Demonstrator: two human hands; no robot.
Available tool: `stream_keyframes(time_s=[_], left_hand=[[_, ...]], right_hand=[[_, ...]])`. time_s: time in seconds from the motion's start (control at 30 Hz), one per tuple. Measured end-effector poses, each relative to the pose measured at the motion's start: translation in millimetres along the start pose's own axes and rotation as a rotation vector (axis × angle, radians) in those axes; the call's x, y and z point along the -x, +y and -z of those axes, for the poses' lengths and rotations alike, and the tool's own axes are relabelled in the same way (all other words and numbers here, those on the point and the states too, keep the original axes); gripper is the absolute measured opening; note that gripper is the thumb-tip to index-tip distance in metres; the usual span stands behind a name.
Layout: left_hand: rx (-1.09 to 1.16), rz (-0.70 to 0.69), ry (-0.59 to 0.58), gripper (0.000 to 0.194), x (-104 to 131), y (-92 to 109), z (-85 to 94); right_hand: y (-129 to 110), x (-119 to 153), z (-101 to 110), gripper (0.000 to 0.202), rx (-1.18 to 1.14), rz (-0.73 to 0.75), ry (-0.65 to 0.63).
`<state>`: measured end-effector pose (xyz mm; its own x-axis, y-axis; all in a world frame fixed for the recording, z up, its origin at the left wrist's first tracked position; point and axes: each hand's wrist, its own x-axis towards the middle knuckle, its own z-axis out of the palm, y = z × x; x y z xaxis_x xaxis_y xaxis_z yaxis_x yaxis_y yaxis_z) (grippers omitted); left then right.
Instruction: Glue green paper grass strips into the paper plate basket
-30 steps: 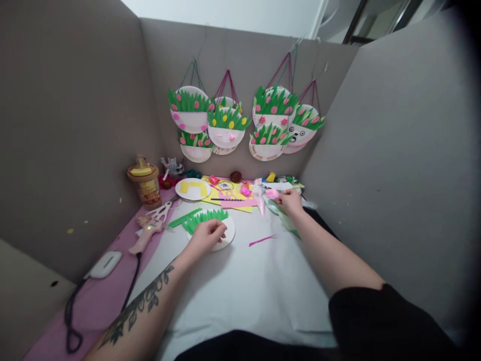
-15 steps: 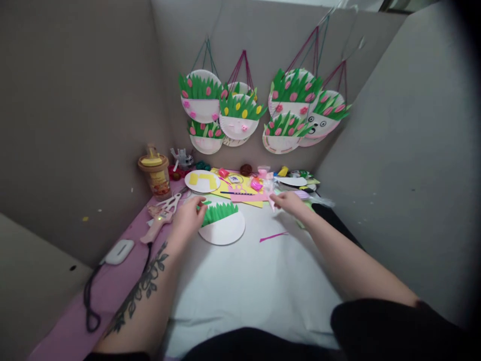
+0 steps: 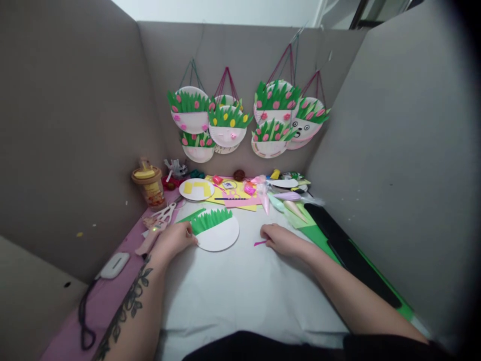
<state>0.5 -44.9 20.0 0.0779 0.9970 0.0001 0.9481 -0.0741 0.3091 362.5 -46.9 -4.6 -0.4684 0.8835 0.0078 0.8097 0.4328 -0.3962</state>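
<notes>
A white paper plate [image 3: 221, 235] with a row of green paper grass [image 3: 210, 220] lies on the pale table cover. My left hand [image 3: 184, 235] is closed at the plate's left edge, its fingertips on the rim. Behind that hand lies a green paper strip [image 3: 193, 215]. My right hand [image 3: 276, 238] is closed over a thin magenta strip [image 3: 259, 243] on the cover, to the right of the plate. The strip's left end sticks out from under the fingers.
Another plate with yellow pieces [image 3: 196, 189], yellow sheets and piping bags [image 3: 265, 201] lie at the back. On the left are a pink glue gun [image 3: 148, 240], a cup [image 3: 150, 188] and a white device [image 3: 114, 265]. Decorated plates [image 3: 228, 131] hang on the wall.
My right hand has come nearer, from the piping bags to the magenta strip. My left hand has moved down along the plate's left edge. The view has shifted.
</notes>
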Motion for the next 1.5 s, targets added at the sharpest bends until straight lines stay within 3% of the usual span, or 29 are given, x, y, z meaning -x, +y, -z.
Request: stream_keyframes(time_s=[0.1, 0.2, 0.27, 0.4, 0.53, 0.67, 0.8, 0.93, 1.1, 1.2, 1.3, 1.4, 1.5], left_hand=[[-0.016, -0.014, -0.049, 0.026, 2, 5, -2.7], [-0.023, 0.011, -0.109, 0.024, 3, 12, -0.3], [-0.024, 0.021, -0.137, 0.023, 4, 16, 2.5], [-0.034, 0.019, -0.161, 0.021, 8, 21, 4.8], [-0.040, -0.004, -0.165, 0.022, 8, 20, 3.0], [-0.045, -0.002, -0.120, 0.023, 8, 21, 2.0], [-0.055, -0.049, -0.117, 0.025, 9, 21, -1.2], [-0.052, -0.093, -0.172, 0.028, 6, 22, -6.5], [-0.094, -0.042, -0.104, 0.027, -1, 29, -9.0], [-0.103, 0.000, -0.086, 0.027, -3, 32, -9.5], [-0.092, 0.012, -0.012, 0.023, -3, 32, -10.2], [-0.107, 0.029, 0.117, 0.020, -4, 38, -9.4], [-0.149, -0.026, 0.125, 0.018, -17, 46, -4.5]], right_hand=[[-8, -6, 1, 0.011, -0.139, -0.047, 0.013], [-24, -25, -6, 0.010, -0.514, -0.231, 0.143], [-36, -43, -16, 0.013, -0.666, -0.306, 0.159], [-52, -72, -36, 0.010, -0.789, -0.323, 0.136], [-59, -72, -41, 0.017, -0.837, -0.297, 0.196], [-52, -47, -30, 0.015, -0.633, -0.259, 0.292], [-26, -27, -19, 0.014, -0.284, -0.298, 0.366], [10, -23, -8, 0.031, -0.049, -0.418, 0.417], [33, -22, -5, 0.033, 0.067, -0.476, 0.428], [23, -22, -9, 0.033, 0.107, -0.439, 0.452], [2, -23, -17, 0.032, 0.067, -0.264, 0.472], [-18, -24, -25, 0.028, -0.055, -0.024, 0.401], [-25, -26, -30, 0.027, -0.143, 0.040, 0.320]])
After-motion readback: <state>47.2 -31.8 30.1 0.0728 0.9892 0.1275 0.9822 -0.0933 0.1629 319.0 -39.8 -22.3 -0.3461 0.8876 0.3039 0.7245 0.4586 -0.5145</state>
